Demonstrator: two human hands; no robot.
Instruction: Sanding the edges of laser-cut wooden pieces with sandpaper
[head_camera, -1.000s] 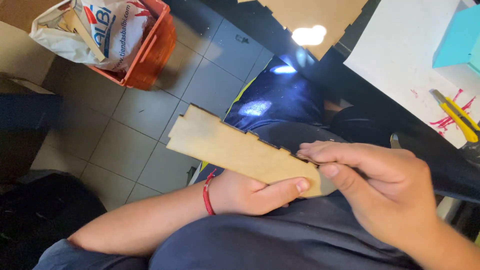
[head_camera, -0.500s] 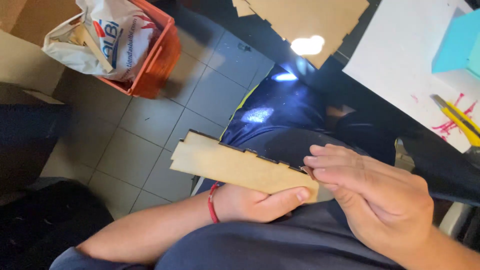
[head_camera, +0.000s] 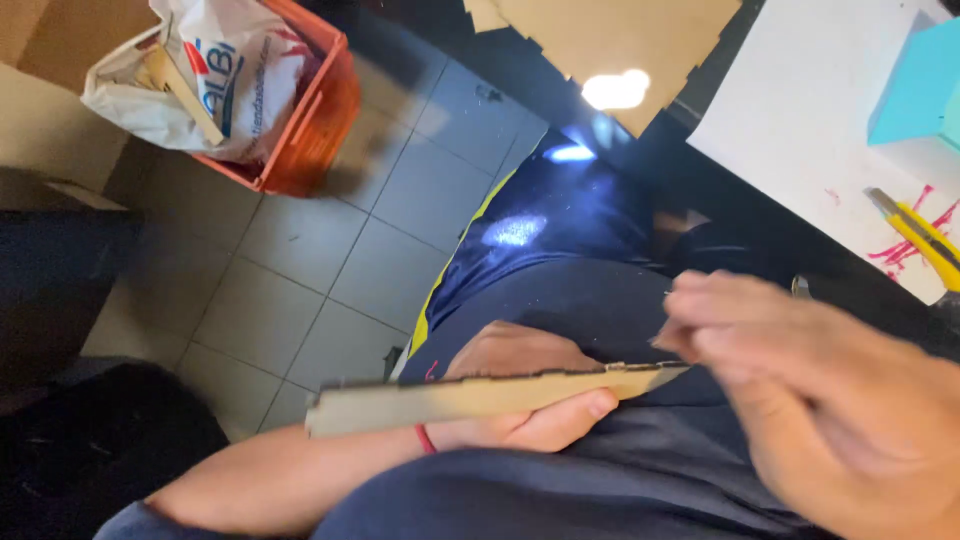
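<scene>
Panel (head_camera: 480, 398) turned edge-on; orange crate (head_camera: 310, 120) holds bag (head_camera: 200, 85).

The grey tiled floor (head_camera: 340, 250) carries an orange crate (head_camera: 320, 120) at the far left. On the dark table (head_camera: 690, 170) at the right lie a white sheet (head_camera: 800, 130), a flat cardboard piece (head_camera: 620, 35), a turquoise block (head_camera: 915, 90) and a yellow cutter (head_camera: 920, 235).

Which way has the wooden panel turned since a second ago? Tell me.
Yes: the wooden panel has tipped nearly edge-on against the lap and floor tiles, left hand holding it.
</scene>
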